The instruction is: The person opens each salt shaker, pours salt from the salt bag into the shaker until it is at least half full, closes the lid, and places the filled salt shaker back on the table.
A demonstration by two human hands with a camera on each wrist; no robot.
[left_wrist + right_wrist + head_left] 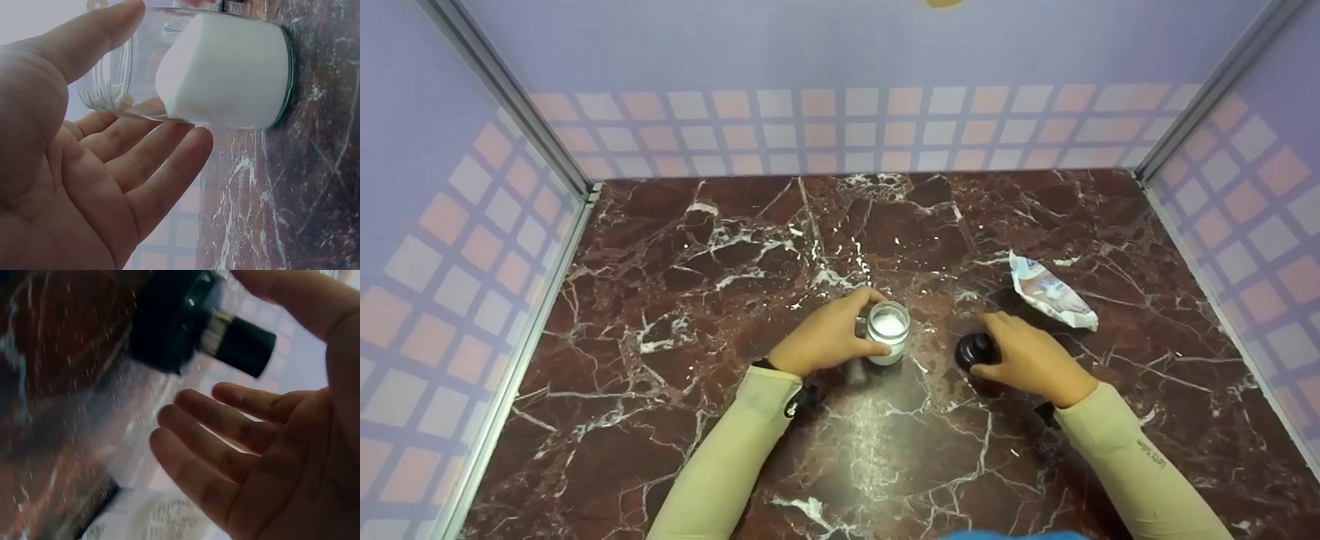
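Observation:
In the head view, my left hand [829, 335] holds a clear glass jar [888, 330] near the middle of the table, thumb in front and fingers behind it. White powder [225, 73] fills much of the jar, as the left wrist view shows; its mouth is uncovered. To the right, my right hand [1027, 358] is spread around a black lid [975, 351], thumb on the near side. In the right wrist view, the lid [169, 320] has a wide base and a narrow knob over a pale band. The right fingers [197, 461] are extended, with a gap between them and the lid.
A crumpled, printed packet [1051, 291] lies beyond the right hand. White specks dot the dark red marbled table [697, 255], mostly beyond the jar. Lilac panels with printed squares [840, 127] enclose the back and both sides.

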